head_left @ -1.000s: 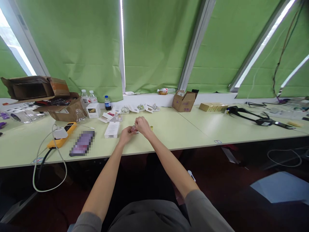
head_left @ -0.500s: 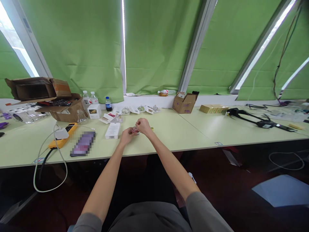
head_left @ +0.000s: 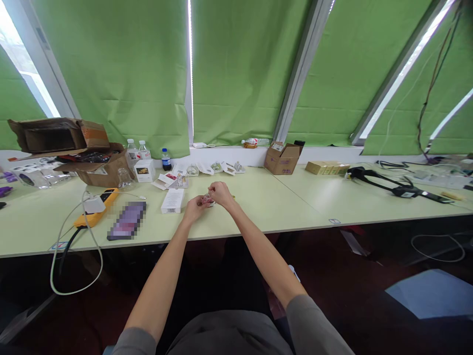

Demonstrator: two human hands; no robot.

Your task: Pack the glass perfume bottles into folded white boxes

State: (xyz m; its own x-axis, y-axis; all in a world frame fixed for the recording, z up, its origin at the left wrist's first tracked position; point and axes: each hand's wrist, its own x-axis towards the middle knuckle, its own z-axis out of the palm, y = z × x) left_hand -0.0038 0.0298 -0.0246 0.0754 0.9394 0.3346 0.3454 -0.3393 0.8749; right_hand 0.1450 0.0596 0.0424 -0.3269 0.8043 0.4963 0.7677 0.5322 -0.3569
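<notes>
We have a small clear glass bottle point(head_left: 207, 200) pinched between the left hand point(head_left: 194, 208) and right hand point(head_left: 220, 194), out over the pale green tabletop point(head_left: 281, 207). Too small to read its exact shape; the glass looks pinkish where skin shows through. Fingers cover most of it, and we can't tell whether it touches the table. A small gold cylinder point(head_left: 233, 197) sits on the tabletop just beyond the right hand, mostly hidden, not touching the bottle.

Left hand point(head_left: 194, 209) and right hand point(head_left: 220, 194) close together, both reaching forward
</notes>
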